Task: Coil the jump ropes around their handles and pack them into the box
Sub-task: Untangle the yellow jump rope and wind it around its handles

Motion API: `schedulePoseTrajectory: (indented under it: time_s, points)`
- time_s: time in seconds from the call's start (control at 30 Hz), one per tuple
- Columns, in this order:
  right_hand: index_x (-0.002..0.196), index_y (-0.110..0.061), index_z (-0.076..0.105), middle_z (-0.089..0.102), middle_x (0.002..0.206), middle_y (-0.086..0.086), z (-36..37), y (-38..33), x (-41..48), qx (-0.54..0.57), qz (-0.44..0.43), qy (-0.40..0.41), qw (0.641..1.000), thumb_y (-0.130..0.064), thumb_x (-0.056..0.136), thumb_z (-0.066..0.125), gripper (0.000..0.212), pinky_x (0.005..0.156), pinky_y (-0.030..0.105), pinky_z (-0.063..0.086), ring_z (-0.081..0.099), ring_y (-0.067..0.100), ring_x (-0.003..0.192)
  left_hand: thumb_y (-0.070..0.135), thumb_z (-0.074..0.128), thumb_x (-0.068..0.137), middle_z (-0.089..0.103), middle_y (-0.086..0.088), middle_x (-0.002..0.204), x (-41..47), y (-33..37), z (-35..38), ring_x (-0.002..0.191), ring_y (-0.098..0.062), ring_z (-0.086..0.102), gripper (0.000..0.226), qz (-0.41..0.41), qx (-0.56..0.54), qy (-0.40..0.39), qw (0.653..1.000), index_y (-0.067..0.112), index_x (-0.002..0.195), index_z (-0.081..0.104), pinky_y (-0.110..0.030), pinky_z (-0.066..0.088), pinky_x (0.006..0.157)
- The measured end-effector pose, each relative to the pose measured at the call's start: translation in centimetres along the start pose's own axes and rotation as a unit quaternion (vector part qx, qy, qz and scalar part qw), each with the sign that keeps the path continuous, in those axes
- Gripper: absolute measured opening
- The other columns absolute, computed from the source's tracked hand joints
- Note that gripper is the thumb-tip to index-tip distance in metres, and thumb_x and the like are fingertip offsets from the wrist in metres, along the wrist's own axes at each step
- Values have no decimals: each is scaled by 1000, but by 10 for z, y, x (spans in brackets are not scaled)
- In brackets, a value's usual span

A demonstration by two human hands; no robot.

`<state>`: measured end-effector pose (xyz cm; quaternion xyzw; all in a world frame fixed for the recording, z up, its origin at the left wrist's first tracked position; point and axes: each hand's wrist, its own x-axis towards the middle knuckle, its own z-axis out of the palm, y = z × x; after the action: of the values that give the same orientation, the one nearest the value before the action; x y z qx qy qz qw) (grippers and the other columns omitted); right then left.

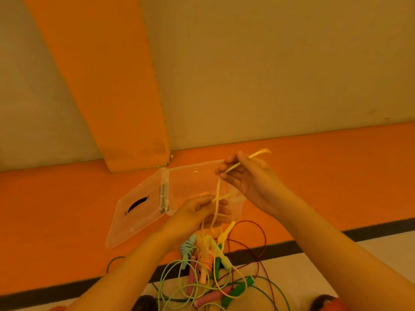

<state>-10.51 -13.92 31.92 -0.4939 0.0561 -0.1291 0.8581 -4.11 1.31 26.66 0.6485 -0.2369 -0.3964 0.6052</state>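
Setting: indoor sports or activity hall, judged from floor markings and gear; exact type not certain.

Bare pale wall (280,63) carrying one broad orange band (101,75) that slants down to the floor edge. No furniture or bench in view; everything lies directly on the floor. The floor is painted in zones: an orange zone (56,209) against the wall, then a dark boundary line (370,232), then a pale zone (386,261), like court marking. Sports gear is present: a tangle of coloured jump ropes (202,265) across the line, and a clear plastic box (193,182) lying open on the orange zone.
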Motion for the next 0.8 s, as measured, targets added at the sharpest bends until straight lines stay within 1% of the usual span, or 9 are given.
schedulePoseTrajectory:
  time_s: [0.1,0.17,0.23,0.3,0.4,0.47,0.53,0.63,0.8]
  points:
    - [87,-4,58,68,75,7,-6,-5,6,46,-72,60,994,-19,101,36,30,70,22,56,69,18,79,19,44,99,73,-8,93,-2,-2,5,90,-24,71,27,-10,7,-14,1000,5,110,64,-27,57,78]
    - [91,-2,59,67,81,9,-13,-9,10,53,-86,94,990,-17,101,38,27,73,22,56,68,19,82,18,45,99,69,-4,82,-1,-2,4,81,-21,71,25,-12,-3,0,1000,6,105,66,-28,57,76]
    - [99,0,61,67,89,11,-20,-8,11,-3,-45,104,994,-16,98,45,22,76,25,56,66,20,88,16,46,98,64,-1,75,0,0,4,75,-18,69,22,-18,-33,14,999,6,100,66,-29,58,75]
    - [103,1,62,68,93,12,-24,-1,10,-111,25,104,988,-14,94,55,20,80,29,56,66,22,89,15,47,98,64,-2,73,1,2,5,74,-18,68,21,-18,-77,21,997,6,99,66,-32,59,78]
    - [102,1,66,69,93,14,-24,8,4,-212,86,91,969,-11,91,60,17,75,28,57,65,21,84,13,47,97,66,-7,79,4,9,6,75,-17,68,22,-1,-136,36,990,2,102,66,-31,59,77]
    - [105,-1,68,69,96,14,-21,9,-1,-273,105,52,955,-16,91,60,21,68,23,56,65,20,84,13,47,97,66,-10,83,5,13,5,75,-18,69,24,12,-149,43,988,0,105,65,-30,59,76]
    - [107,-6,69,70,103,13,-17,13,-4,-300,113,22,947,-26,90,62,27,73,24,57,67,22,94,15,48,97,67,-9,82,5,15,5,76,-17,69,24,21,-141,46,989,1,105,66,-30,59,75]
    - [106,-17,71,71,106,3,-12,18,-5,-297,80,21,951,-32,90,59,25,77,25,56,66,14,99,16,49,97,71,-4,79,5,15,6,76,-16,70,22,17,-97,46,994,6,102,68,-29,59,76]
    - [92,-7,65,67,95,6,-10,11,1,-251,-14,114,961,-23,97,50,22,68,25,50,62,13,86,13,47,98,72,-7,94,6,11,-4,87,-17,71,23,28,-47,84,995,7,107,67,-26,57,80]
